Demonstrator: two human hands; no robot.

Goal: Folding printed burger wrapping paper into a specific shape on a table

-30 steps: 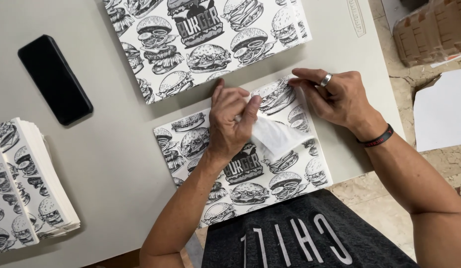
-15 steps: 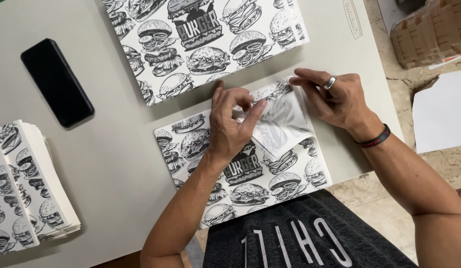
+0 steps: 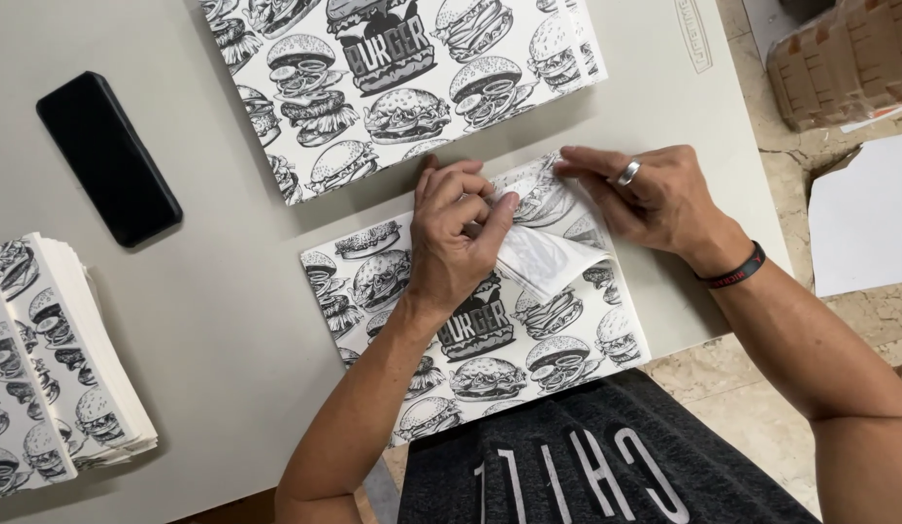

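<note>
A flat paper bag [image 3: 490, 335] printed with black-and-white burgers lies on the grey table [image 3: 228, 291] in front of me. My left hand [image 3: 456, 243] pinches its upper right corner and folds it over, so the white underside of the flap [image 3: 548, 257] shows. My right hand [image 3: 650, 199], with a ring on one finger and a dark wristband, presses its fingertips on the bag's top edge beside the fold.
A stack of the same printed bags [image 3: 393, 78] lies just beyond. Another pile of folded ones [image 3: 43, 359] sits at the left edge. A black phone [image 3: 108, 157] rests face down at upper left. Cardboard [image 3: 849, 63] and a white sheet [image 3: 868, 223] lie on the floor to the right.
The folded corner has been drawn further down and over the bag, showing more white underside. My right hand has stayed pressed on the top edge.
</note>
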